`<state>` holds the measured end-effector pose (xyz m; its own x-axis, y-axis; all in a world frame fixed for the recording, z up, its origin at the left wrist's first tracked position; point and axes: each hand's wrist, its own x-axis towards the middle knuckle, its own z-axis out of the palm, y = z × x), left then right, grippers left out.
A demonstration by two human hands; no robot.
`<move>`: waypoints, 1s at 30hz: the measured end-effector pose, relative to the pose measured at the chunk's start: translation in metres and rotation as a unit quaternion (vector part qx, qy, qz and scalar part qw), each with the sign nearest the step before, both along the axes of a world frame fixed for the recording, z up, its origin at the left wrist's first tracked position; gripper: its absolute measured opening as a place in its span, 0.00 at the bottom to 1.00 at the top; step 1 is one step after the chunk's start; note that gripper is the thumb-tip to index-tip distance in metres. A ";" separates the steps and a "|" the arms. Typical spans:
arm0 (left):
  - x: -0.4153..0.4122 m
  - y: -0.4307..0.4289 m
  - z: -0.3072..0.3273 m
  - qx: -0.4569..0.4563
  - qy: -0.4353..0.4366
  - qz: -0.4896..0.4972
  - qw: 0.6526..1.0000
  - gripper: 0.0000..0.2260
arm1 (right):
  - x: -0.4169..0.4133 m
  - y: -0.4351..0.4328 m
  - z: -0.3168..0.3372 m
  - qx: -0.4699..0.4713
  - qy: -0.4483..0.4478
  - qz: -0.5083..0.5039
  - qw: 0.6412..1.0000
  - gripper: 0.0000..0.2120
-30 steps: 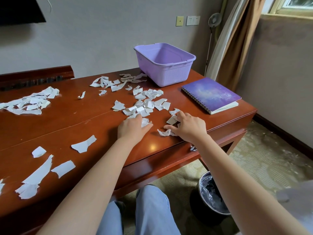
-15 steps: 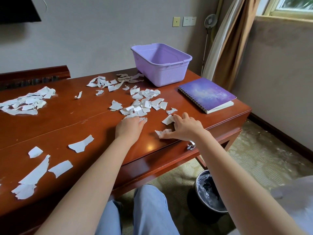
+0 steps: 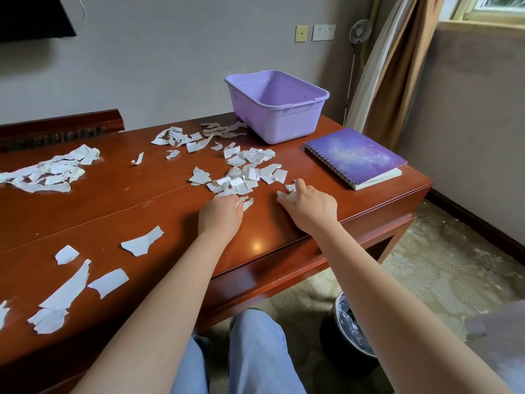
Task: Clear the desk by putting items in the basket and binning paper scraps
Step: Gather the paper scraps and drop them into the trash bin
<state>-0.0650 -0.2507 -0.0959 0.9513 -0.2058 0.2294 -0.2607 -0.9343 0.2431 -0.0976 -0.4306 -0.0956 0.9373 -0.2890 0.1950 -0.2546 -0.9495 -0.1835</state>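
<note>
White paper scraps (image 3: 244, 174) lie in a loose heap at the middle of the brown wooden desk (image 3: 113, 206). My left hand (image 3: 220, 214) rests palm down on the near edge of that heap, fingers over a few scraps. My right hand (image 3: 309, 206) is curled around a small bunch of scraps at the heap's right side. A purple basket (image 3: 284, 120) stands empty at the back right of the desk. In front of it lies a purple spiral notebook (image 3: 355, 156). A black bin (image 3: 349, 334) with a liner sits on the floor under the desk's right end.
More scraps lie in a pile at the far left (image 3: 54, 169), near the basket (image 3: 196, 137), and as larger pieces at the near left (image 3: 85, 277). A wall stands behind the desk, a curtain (image 3: 397, 69) at the back right. My knees are under the desk edge.
My right hand has drawn the loose scraps by the desk edge together and closed on them, moving away from the edge. My left hand has slid forward onto the heap.
</note>
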 end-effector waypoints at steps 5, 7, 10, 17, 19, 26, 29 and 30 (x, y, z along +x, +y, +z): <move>-0.002 0.001 0.002 -0.040 0.001 0.000 0.999 0.16 | 0.002 -0.001 -0.005 0.008 -0.041 -0.014 0.999 0.16; -0.003 0.003 0.002 -0.046 -0.015 0.002 0.999 0.16 | 0.001 0.000 -0.008 0.006 -0.064 -0.022 0.998 0.12; -0.005 0.004 0.003 -0.051 -0.054 0.006 0.997 0.15 | 0.000 0.001 -0.008 -0.002 -0.079 -0.023 0.997 0.11; -0.012 0.005 0.006 -0.081 -0.087 -0.007 0.993 0.14 | -0.013 0.003 -0.009 0.083 -0.166 -0.090 0.978 0.09; -0.014 0.005 0.008 -0.088 -0.086 -0.006 0.992 0.14 | -0.016 0.003 -0.010 0.118 -0.188 -0.110 0.969 0.09; -0.015 0.003 0.010 -0.077 -0.085 -0.018 0.993 0.14 | -0.020 -0.002 -0.005 0.115 -0.180 -0.071 0.974 0.08; -0.014 -0.003 0.017 -0.079 -0.087 -0.007 0.993 0.14 | -0.016 -0.009 0.000 0.116 -0.210 -0.031 0.970 0.09; -0.014 -0.005 0.020 -0.079 -0.086 -0.003 0.993 0.15 | -0.013 -0.011 0.003 0.119 -0.225 -0.012 0.967 0.10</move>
